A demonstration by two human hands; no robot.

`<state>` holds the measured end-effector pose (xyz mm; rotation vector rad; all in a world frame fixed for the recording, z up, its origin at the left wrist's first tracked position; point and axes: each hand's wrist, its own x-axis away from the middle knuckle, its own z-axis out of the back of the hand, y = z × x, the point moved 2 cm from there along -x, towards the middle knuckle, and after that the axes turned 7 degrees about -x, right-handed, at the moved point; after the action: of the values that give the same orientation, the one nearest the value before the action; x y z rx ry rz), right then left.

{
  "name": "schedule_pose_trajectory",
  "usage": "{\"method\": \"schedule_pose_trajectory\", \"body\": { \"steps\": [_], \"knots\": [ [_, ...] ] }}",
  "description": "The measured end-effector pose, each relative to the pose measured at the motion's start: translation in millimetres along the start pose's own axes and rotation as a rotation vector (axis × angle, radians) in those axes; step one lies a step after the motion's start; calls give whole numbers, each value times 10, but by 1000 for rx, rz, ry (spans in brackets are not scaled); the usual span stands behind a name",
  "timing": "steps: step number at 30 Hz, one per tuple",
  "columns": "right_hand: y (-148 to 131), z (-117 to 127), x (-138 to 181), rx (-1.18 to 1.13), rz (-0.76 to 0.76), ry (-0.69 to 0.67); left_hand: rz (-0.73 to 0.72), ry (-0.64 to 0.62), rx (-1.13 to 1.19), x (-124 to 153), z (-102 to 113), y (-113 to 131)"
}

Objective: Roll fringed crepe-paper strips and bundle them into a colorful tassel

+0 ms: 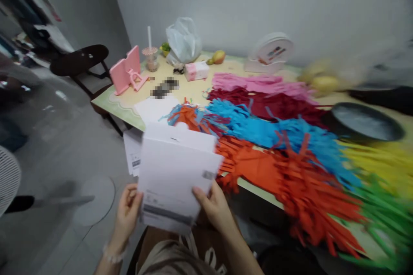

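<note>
Both my hands hold a stack of white printed papers in front of me, just off the near edge of the table. My left hand grips the stack's lower left edge, fingers curled around it. My right hand pinches the lower right side, thumb on top. More white sheets hang behind the stack. Right beside it lie fringed paper strips: orange, blue, dark red, pink, yellow and green.
On the table's far side stand a pink stand, a cup with a straw, a plastic bag, a pink box, fruit and a round white sign. A dark bowl sits right. A chair and a fan base stand left.
</note>
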<state>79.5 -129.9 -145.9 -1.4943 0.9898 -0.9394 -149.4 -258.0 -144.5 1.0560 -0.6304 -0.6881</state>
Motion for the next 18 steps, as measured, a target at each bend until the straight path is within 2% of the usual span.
{"method": "schedule_pose_trajectory", "body": {
  "steps": [2, 4, 7, 10, 12, 14, 18],
  "knots": [
    [-34, 231, 33, -68, -89, 94, -90, -159, 63, 2, -419, 183],
    [-99, 495, 116, -50, -91, 177, -260, -212, 88, -91, -757, 435],
    [-186, 788, 297, 23, -58, 209, -567, -244, -13, -263, -1133, 886],
    [-177, 918, 467, -11, -94, 267, -754, -285, -209, -332, -1418, 1261],
    [-122, 953, 540, -63, -109, 316, -771, -296, -287, -324, -1560, 1415],
    [-49, 982, 581, -107, -104, 363, -724, -342, -319, -303, -1668, 1504],
    [76, 1042, 618, -209, -126, 390, -608, -593, -280, -293, -1797, 1619]
  ]
}}
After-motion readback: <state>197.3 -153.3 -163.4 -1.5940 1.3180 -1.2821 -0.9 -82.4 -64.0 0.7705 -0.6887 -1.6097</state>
